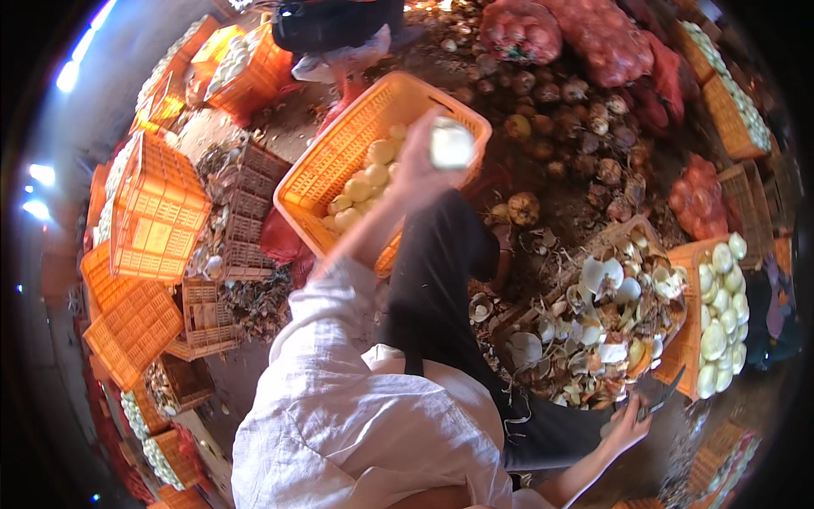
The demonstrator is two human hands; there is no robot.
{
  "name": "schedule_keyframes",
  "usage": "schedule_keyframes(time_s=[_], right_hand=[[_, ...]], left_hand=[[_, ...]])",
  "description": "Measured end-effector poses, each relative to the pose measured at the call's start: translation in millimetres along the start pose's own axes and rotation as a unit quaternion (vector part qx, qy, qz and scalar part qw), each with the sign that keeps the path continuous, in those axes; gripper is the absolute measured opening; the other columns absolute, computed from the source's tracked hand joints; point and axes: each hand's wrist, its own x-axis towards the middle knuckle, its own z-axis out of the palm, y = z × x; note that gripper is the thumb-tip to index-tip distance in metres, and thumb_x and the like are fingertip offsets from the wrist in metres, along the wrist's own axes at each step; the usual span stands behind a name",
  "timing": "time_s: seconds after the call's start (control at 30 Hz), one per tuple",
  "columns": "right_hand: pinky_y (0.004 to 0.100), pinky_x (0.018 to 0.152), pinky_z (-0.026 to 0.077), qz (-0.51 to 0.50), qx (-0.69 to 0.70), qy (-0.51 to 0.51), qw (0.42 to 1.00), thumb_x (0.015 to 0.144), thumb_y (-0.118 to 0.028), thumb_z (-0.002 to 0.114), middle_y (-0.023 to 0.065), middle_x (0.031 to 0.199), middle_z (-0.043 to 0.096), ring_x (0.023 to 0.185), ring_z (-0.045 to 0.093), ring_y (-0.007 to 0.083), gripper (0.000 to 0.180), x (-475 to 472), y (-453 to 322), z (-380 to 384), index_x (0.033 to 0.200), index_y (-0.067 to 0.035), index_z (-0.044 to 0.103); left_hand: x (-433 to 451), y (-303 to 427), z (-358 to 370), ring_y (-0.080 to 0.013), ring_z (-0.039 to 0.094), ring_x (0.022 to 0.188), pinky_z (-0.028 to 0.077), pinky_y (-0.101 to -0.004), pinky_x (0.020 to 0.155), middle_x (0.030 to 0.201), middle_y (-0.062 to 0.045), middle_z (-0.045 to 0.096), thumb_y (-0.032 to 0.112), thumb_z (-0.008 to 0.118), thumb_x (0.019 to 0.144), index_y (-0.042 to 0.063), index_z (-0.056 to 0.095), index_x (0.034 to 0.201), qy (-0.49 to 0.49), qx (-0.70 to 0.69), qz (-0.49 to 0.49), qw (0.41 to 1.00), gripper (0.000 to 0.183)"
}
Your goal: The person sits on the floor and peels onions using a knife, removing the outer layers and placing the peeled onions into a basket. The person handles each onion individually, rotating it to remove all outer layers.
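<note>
My left hand (416, 156), blurred, holds a white peeled onion (452, 145) over the right part of an orange plastic crate (324, 149). Pale peeled onions (375, 175) lie inside that crate, partly hidden by my forearm. At the lower right, my right hand (626, 425) grips a knife (664, 394) by its handle, its curved blade pointing up and right. Just above this hand is a crate of onion skins and cut ends (591, 331). An orange crate heaped with peeled onions (718, 312) stands to its right.
Unpeeled onions (547, 121) lie on the floor ahead, below red mesh sacks (598, 41). Orange crates (159, 210) are stacked at left, beside a dark crate (254, 210). A black container (337, 25) stands at the top. A full mesh sack (697, 197) is at right.
</note>
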Motion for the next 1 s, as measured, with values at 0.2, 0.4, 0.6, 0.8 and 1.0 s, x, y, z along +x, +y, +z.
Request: schedule_keyframes(time_s=[0.2, 0.4, 0.6, 0.8, 1.0], right_hand=[[0.0238, 0.036, 0.029, 0.058, -0.033, 0.019, 0.998, 0.093, -0.015, 0.065, 0.0062, 0.081, 0.062, 0.043, 0.041, 0.007, 0.022, 3.4, 46.5, -48.9, 0.104, 0.003, 0.059], [0.0216, 0.041, 0.029, 0.097, -0.112, -0.029, 0.989, 0.092, -0.017, 0.068, -0.0042, 0.064, 0.052, 0.046, 0.041, 0.0031, 0.019, 30.5, -36.0, -38.5, 0.104, -0.004, 0.066], [0.0216, 0.045, 0.041, 0.068, -0.137, 0.008, 0.988, 0.089, -0.022, 0.072, -0.0026, 0.067, 0.06, 0.051, 0.05, 0.0036, 0.023, 29.3, -33.8, -16.7, 0.105, -0.006, 0.07], [0.0381, 0.066, 0.058, 0.273, -0.109, 0.034, 0.955, 0.079, -0.045, 0.077, 0.0182, 0.102, 0.071, 0.082, 0.072, 0.0282, 0.068, 42.5, 73.5, 27.9, 0.124, 0.003, 0.057], [0.0469, 0.097, 0.051, 0.209, -0.226, -0.049, 0.95, 0.08, -0.037, 0.075, 0.0212, 0.13, 0.058, 0.114, 0.062, 0.0351, 0.078, 49.2, 74.1, 88.7, 0.138, 0.003, 0.043]], left_hand=[[33.7, -144.6, -105.4, -0.0327, 0.054, 0.126, 0.042, -0.0405, 0.106, 0.133, -0.021, 0.058, 0.021, 0.082, 0.069, 0.004, 0.043, 0.144, -0.08, 0.186, -0.108, 0.973, 0.086], [37.3, -110.9, -18.6, -0.0348, 0.054, 0.124, 0.042, -0.0409, 0.105, 0.133, -0.019, 0.058, 0.015, 0.074, 0.079, 0.004, 0.053, 0.135, -0.028, 0.179, 0.067, 0.981, 0.061], [-22.4, 33.5, 145.2, -0.0346, 0.047, 0.129, 0.037, -0.0406, 0.11, 0.137, -0.018, 0.052, 0.025, 0.078, 0.075, 0.001, 0.047, 0.136, -0.255, 0.045, 0.221, 0.94, 0.073], [-73.2, 61.8, 293.1, -0.0427, 0.027, 0.142, 0.023, -0.0475, 0.118, 0.15, -0.03, 0.032, 0.048, 0.079, 0.072, 0.007, 0.022, 0.153, -0.331, 0.069, 0.201, 0.919, 0.107], [-95.9, 112.2, 316.9, -0.0438, 0.017, 0.146, 0.02, -0.0561, 0.118, 0.157, -0.025, 0.019, 0.057, 0.081, 0.068, 0.021, 0.007, 0.156, -0.399, 0.154, 0.256, 0.867, 0.121]])
